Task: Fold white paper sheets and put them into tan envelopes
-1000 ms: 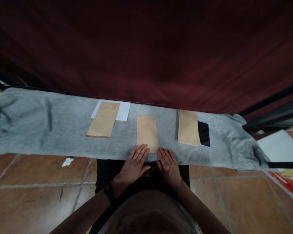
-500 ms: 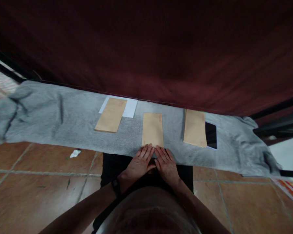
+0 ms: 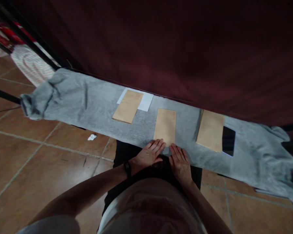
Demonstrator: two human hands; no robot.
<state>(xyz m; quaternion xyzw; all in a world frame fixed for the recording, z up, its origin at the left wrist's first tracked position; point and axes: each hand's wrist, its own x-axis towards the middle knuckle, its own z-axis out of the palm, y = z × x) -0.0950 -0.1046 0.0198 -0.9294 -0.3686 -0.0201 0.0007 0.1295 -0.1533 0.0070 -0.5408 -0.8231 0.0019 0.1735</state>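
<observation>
A brown paper envelope (image 3: pixel 165 125) lies flat on the grey cloth in front of me. My left hand (image 3: pixel 149 153) rests with outstretched fingers on its near left corner. At the near right corner, the fingertips of my right hand (image 3: pixel 180 164) lie flat, also stretched out. To the left, a second brown envelope (image 3: pixel 128 107) partly covers a white sheet of paper (image 3: pixel 146 102). A stack of brown envelopes (image 3: pixel 210 131) sits to the right, close against a dark phone (image 3: pixel 228 140).
A grey cloth (image 3: pixel 97 104) covers the long narrow surface. Behind it hangs a dark red curtain (image 3: pixel 175 55). A scrap of white paper (image 3: pixel 92 137) lies on the tiled floor (image 3: pixel 34 165). Dark metal bars (image 3: pixel 34 42) stand at the left.
The view has swung left and tilted, so everything sits further right. My hands have spread slightly apart along the envelope's near edge; the envelopes appear to lie where they were.
</observation>
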